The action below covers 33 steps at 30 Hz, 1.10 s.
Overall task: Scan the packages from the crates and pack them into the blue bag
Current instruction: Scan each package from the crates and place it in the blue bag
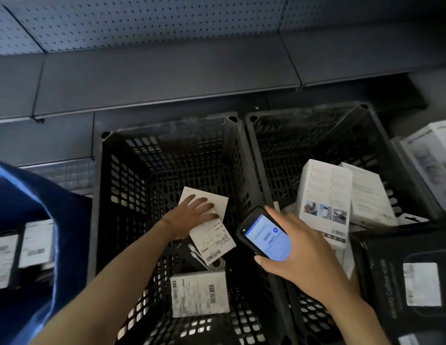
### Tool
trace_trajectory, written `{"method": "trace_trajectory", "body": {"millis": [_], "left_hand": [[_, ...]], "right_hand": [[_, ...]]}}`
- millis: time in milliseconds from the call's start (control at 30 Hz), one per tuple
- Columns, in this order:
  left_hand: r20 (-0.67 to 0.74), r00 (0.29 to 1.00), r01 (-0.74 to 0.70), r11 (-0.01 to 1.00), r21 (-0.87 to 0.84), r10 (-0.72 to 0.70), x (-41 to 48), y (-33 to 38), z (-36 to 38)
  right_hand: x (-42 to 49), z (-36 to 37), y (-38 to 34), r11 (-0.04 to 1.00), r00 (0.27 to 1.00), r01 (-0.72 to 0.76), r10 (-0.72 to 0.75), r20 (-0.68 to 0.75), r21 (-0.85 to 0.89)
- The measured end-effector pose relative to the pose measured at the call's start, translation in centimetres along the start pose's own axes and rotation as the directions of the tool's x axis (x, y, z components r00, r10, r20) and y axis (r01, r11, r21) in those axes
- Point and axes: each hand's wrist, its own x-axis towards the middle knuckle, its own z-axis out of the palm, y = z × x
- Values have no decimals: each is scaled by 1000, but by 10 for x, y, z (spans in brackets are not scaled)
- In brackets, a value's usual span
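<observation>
Right hand (308, 257) gripping scanner (263, 236), left hand (189, 216) on package (215, 239) in crate (122, 188)

Left crate (167, 125), far half: bare mesh floor, open from above.
Left crate, near half: the left hand (189, 216) on a white package (212, 227), with a labelled package (199, 293) in front.
Shared crate walls: the right hand (304, 257) holds a scanner (265, 236) above them.
Right crate (304, 113): far-left corner open; white boxes (324, 195) lean across the right side.
Behind: a shelf (167, 78) juts just past the far rims.
Left: the blue bag (42, 202) has its mouth open.
</observation>
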Motion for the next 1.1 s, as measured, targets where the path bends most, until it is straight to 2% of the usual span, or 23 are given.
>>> {"method": "trace_trajectory", "body": {"millis": [133, 300, 433, 600, 767, 967, 1100], "left_hand": [[-31, 1000, -4, 989, -145, -1, -8, -5, -11], [-89, 990, 73, 931, -358, -112, -62, -2, -46], [-143, 957, 171, 888, -427, -253, -116, 0, -75], [-311, 877, 209, 874, -439, -366, -171, 0, -106], [-366, 866, 177, 893, -413, -341, -205, -7, -116], [-441, 849, 130, 924, -359, -291, -226, -12, -116], [-471, 832, 132, 929, -345, -293, -235, -11, -116]], "right_hand": [[2, -2, -1, 1000, 1000, 3, -3, 5, 2], [0, -9, -11, 1000, 1000, 10, -10, 23, 2], [-3, -19, -25, 998, 997, 44, -42, 62, -38], [-4, -30, -38, 985, 986, 117, -100, 135, -128], [-2, -45, -48, 962, 971, 182, -143, 192, -202], [7, -65, -66, 882, 939, 300, -205, 277, -364], [12, -74, -78, 844, 917, 365, -254, 307, -393]]}}
